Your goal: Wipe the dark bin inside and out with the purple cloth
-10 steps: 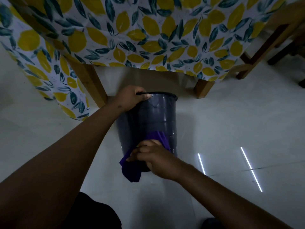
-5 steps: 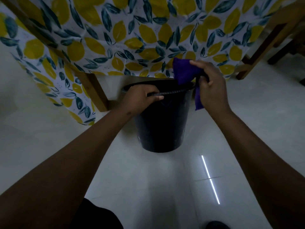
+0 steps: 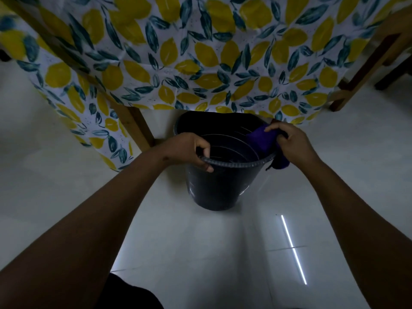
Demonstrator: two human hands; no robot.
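The dark bin (image 3: 214,188) stands upright on the pale floor, its mouth open toward me and its ribbed inner wall showing. My left hand (image 3: 191,150) grips the near left part of the rim, fingers inside and thumb outside. My right hand (image 3: 289,141) holds the purple cloth (image 3: 262,140) folded over the right side of the rim. One part of the cloth lies against the inner wall and another hangs outside below my palm.
A table draped in a lemon-print cloth (image 3: 200,63) hangs just behind the bin, with a wooden leg (image 3: 136,128) to its left. Wooden furniture legs (image 3: 361,72) stand at the far right. The tiled floor (image 3: 200,241) stretches out in front of me.
The bin went from tilted to standing upright with its mouth up. My right hand carried the cloth from the lower outer wall up to the rim, then down over the right edge.
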